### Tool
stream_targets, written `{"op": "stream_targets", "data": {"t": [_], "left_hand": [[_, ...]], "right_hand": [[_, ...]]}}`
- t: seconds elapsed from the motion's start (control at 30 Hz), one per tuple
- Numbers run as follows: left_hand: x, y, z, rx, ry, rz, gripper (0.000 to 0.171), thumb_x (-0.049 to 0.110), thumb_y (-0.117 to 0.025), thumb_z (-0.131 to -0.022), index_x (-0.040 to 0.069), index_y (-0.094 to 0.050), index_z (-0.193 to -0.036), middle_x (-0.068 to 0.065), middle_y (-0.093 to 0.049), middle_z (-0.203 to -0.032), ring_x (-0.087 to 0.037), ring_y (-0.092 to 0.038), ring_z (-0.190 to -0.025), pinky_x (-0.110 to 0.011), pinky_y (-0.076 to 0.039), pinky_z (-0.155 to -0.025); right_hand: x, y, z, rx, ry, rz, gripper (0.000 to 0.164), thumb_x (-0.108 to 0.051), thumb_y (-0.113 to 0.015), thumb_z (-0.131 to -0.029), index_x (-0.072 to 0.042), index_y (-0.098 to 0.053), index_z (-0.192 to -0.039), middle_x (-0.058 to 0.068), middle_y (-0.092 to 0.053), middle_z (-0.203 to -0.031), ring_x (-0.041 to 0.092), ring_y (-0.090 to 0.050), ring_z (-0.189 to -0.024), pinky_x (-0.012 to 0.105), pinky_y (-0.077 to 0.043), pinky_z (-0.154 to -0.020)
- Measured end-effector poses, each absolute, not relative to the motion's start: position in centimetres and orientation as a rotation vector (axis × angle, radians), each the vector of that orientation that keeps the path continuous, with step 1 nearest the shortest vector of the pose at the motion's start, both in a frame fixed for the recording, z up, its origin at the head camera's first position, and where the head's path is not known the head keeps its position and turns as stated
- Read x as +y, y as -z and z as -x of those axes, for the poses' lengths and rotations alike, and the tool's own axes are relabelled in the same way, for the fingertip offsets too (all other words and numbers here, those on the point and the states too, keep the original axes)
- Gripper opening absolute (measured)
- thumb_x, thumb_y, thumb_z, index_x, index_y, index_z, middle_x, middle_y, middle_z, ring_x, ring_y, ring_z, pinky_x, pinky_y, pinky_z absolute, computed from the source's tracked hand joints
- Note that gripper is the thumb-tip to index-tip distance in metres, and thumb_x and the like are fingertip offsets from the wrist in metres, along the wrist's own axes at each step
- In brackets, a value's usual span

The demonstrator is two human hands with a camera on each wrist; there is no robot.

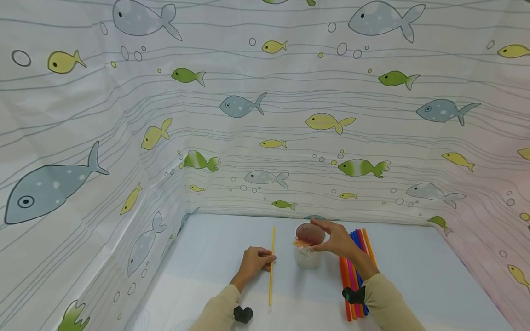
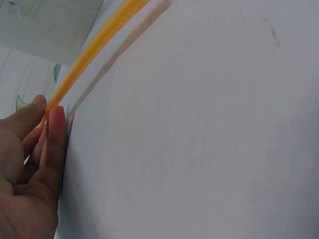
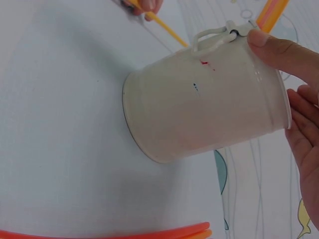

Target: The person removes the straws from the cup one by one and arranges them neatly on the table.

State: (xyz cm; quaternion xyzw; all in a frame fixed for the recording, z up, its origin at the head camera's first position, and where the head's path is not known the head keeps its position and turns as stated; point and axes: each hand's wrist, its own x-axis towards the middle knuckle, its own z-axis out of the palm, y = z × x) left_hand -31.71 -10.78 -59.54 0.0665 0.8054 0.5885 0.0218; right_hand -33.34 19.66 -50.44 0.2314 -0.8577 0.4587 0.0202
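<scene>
In the head view my left hand pinches a thin yellow straw near its middle, between thumb and fingers. The left wrist view shows the straw slanting up from the fingertips, its shadow on the white surface. My right hand grips the top of a white canister with a raised brown lid. Seen from the right wrist, the thumb presses by the wire clasp at the rim, with the other fingers behind it. Orange pieces stick out of the canister's mouth.
A bundle of red, orange, pink and blue straws lies right of the canister, partly under the right forearm. White cloth covers the table. A fish-patterned curtain rises behind and at both sides.
</scene>
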Motion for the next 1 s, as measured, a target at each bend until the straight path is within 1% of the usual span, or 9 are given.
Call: {"op": "stream_targets", "data": {"t": [0.33,0.43,0.6,0.77,0.9,1.0], "left_hand": [[-10.86,59.43,31.69,2.491,-1.836,-0.204,0.021,0.011,-0.078,-0.083,-0.003,-0.072,-0.096,-0.007,-0.072,-0.079,-0.019,-0.068,-0.058,-0.028,-0.059,-0.056],[-10.86,59.57,31.71,2.505,-1.829,-0.212,0.020,0.010,-0.079,-0.082,-0.004,-0.072,-0.095,-0.007,-0.072,-0.077,-0.018,-0.068,-0.056,-0.028,-0.059,-0.054],[-10.80,59.65,31.60,2.530,-1.821,-0.238,0.021,0.009,-0.079,-0.082,-0.005,-0.072,-0.095,-0.007,-0.072,-0.076,-0.016,-0.067,-0.054,-0.027,-0.059,-0.053],[-10.81,59.47,31.36,2.530,-1.833,-0.243,0.023,0.006,-0.078,-0.082,-0.009,-0.070,-0.097,-0.010,-0.073,-0.078,-0.021,-0.068,-0.054,-0.027,-0.059,-0.053],[-10.82,59.26,31.24,2.529,-1.841,-0.264,0.024,0.005,-0.078,-0.082,-0.011,-0.069,-0.098,-0.013,-0.072,-0.079,-0.024,-0.068,-0.056,-0.029,-0.059,-0.053],[-10.90,59.27,31.21,2.544,-1.834,-0.296,0.025,0.005,-0.078,-0.082,-0.011,-0.069,-0.098,-0.013,-0.072,-0.079,-0.024,-0.068,-0.056,-0.029,-0.059,-0.054]], "right_hand": [[19.58,50.25,33.38,-2.689,-1.434,-0.682,0.087,-0.032,-0.092,-0.066,-0.018,-0.052,-0.142,0.001,-0.055,-0.139,0.031,-0.045,-0.133,0.051,-0.041,-0.105],[19.59,50.26,33.29,-2.674,-1.423,-0.710,0.087,-0.032,-0.091,-0.067,-0.016,-0.052,-0.142,0.004,-0.055,-0.139,0.033,-0.045,-0.133,0.051,-0.041,-0.105],[19.52,50.22,33.11,-2.676,-1.397,-0.700,0.087,-0.032,-0.092,-0.065,-0.016,-0.053,-0.141,0.004,-0.055,-0.138,0.032,-0.046,-0.132,0.050,-0.042,-0.105],[19.48,50.34,33.12,-2.671,-1.404,-0.704,0.086,-0.028,-0.092,-0.066,-0.015,-0.053,-0.141,0.004,-0.056,-0.138,0.032,-0.046,-0.132,0.050,-0.041,-0.105],[19.49,50.39,33.12,-2.675,-1.410,-0.700,0.085,-0.028,-0.092,-0.067,-0.016,-0.052,-0.142,0.004,-0.056,-0.139,0.033,-0.045,-0.133,0.052,-0.041,-0.104],[19.52,50.38,33.17,-2.671,-1.409,-0.708,0.085,-0.029,-0.092,-0.067,-0.018,-0.053,-0.142,0.003,-0.056,-0.138,0.033,-0.045,-0.132,0.054,-0.041,-0.105]]}}
